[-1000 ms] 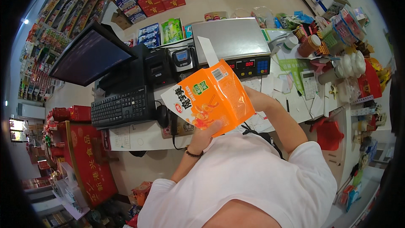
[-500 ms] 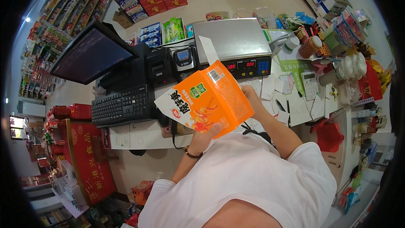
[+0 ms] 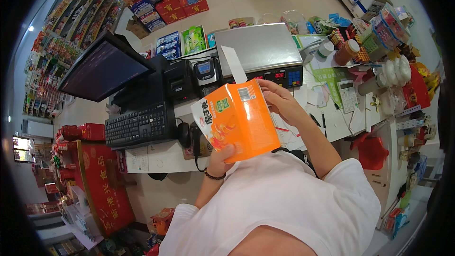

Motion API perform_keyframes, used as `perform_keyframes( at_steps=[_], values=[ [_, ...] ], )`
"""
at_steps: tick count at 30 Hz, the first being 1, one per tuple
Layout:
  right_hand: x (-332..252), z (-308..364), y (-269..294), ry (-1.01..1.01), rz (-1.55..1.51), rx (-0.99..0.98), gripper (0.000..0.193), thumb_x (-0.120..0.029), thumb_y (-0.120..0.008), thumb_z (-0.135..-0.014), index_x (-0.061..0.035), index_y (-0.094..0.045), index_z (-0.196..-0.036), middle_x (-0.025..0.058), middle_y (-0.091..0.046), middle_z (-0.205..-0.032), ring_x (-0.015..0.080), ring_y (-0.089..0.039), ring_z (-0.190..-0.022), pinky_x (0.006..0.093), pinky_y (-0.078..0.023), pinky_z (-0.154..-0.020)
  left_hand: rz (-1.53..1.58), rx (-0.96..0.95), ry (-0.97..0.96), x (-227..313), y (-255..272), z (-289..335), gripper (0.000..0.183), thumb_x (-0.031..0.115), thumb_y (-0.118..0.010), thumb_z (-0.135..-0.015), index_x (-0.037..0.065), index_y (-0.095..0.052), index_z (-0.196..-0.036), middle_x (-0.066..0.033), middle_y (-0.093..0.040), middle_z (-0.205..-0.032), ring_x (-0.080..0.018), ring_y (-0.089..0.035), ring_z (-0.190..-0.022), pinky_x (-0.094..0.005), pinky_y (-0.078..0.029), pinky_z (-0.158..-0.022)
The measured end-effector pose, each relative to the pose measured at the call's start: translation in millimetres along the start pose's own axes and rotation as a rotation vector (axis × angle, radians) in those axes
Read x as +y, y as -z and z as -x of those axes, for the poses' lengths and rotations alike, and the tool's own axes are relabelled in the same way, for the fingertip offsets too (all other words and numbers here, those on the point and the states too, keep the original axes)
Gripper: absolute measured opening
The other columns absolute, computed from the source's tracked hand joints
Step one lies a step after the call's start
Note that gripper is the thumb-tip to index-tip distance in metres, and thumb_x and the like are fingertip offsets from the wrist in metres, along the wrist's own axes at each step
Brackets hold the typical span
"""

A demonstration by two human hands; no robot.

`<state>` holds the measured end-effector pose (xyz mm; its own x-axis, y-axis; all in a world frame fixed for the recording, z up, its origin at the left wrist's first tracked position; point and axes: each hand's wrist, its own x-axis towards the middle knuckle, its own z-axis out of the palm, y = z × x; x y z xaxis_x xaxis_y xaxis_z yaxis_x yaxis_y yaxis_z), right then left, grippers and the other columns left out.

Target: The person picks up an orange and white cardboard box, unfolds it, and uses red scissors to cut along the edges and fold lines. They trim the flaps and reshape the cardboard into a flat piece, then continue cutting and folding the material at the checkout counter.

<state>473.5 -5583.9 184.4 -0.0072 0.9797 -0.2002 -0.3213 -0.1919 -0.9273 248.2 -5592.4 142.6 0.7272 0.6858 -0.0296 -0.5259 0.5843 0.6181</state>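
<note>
An orange snack box [image 3: 246, 125] of thin card is held in front of my chest, tilted, with a white corner and pictures of food on its face. A long white flap [image 3: 233, 64] sticks up from its far end, over the scale. My left hand [image 3: 222, 159] grips the near left corner, its thumb on the printed face and its fingers hidden underneath. At the far right corner, my right hand [image 3: 282, 103] has its bent fingers closed on the edge. What is inside the box is hidden.
Beyond the box stands a weighing scale [image 3: 258, 50] with a flat metal plate. A monitor [image 3: 106, 68], keyboard [image 3: 137, 125] and black printer [image 3: 180, 83] are to the left. Papers, a calculator [image 3: 348, 96] and jars [image 3: 347, 52] crowd the counter's right side.
The box has turned more upright and shifted slightly right and nearer. My right hand has moved from its right side up to its far corner; my left hand has kept its hold.
</note>
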Motion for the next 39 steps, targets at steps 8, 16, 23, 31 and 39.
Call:
perform_keyframes(
  at_steps=[8,16,23,31,39],
  values=[
    [30.4,-6.4,2.6,-0.138,-0.204,0.010,0.034,-0.016,-0.049,-0.089,-0.0001,-0.046,-0.119,0.0064,-0.058,-0.102,0.0106,-0.059,-0.087,0.0243,-0.050,-0.072,-0.147,0.013,-0.074,8.7,9.2,-2.7,0.065,0.029,-0.063,-0.081,0.002,-0.029,-0.131,-0.0109,-0.043,-0.128,-0.0239,-0.047,-0.114,-0.0358,-0.043,-0.091],
    [46.7,-8.3,-1.9,-0.060,-0.372,0.170,0.024,-0.011,-0.050,-0.087,0.0012,-0.052,-0.108,0.0076,-0.061,-0.095,0.0118,-0.062,-0.080,0.0239,-0.051,-0.069,-0.058,-0.059,0.017,7.4,27.9,0.0,0.064,0.029,-0.058,-0.084,0.003,-0.026,-0.133,-0.0091,-0.040,-0.132,-0.0240,-0.041,-0.120,-0.0392,-0.036,-0.098],
    [72.2,-3.3,-21.1,-0.147,-0.455,0.130,0.034,-0.012,-0.050,-0.088,0.0012,-0.046,-0.119,0.0092,-0.057,-0.105,0.0134,-0.060,-0.090,0.0248,-0.050,-0.075,0.171,-0.042,-0.126,13.1,18.0,-1.8,0.054,0.029,-0.049,-0.088,0.002,-0.030,-0.130,-0.0140,-0.044,-0.127,-0.0274,-0.048,-0.112,-0.0420,-0.041,-0.092],
    [65.7,-16.9,-8.7,0.428,0.924,0.133,0.057,-0.020,-0.068,-0.072,-0.0001,-0.043,-0.119,0.0133,-0.054,-0.110,0.0290,-0.054,-0.102,0.0354,-0.042,-0.090,0.574,0.032,0.038,19.6,46.5,-2.1,0.046,0.023,-0.047,-0.087,-0.001,-0.037,-0.125,-0.0192,-0.052,-0.118,-0.0322,-0.056,-0.101,-0.0449,-0.045,-0.086],
    [41.8,-46.6,-2.0,0.332,1.024,-0.285,0.026,-0.019,-0.057,-0.078,-0.0085,-0.057,-0.101,0.0120,-0.062,-0.086,0.0291,-0.060,-0.078,0.0349,-0.048,-0.069,0.570,0.162,0.128,18.9,41.0,1.7,0.037,0.024,-0.039,-0.091,-0.004,-0.047,-0.113,-0.0153,-0.064,-0.085,-0.0255,-0.063,-0.074,-0.0345,-0.052,-0.061]
  ],
)
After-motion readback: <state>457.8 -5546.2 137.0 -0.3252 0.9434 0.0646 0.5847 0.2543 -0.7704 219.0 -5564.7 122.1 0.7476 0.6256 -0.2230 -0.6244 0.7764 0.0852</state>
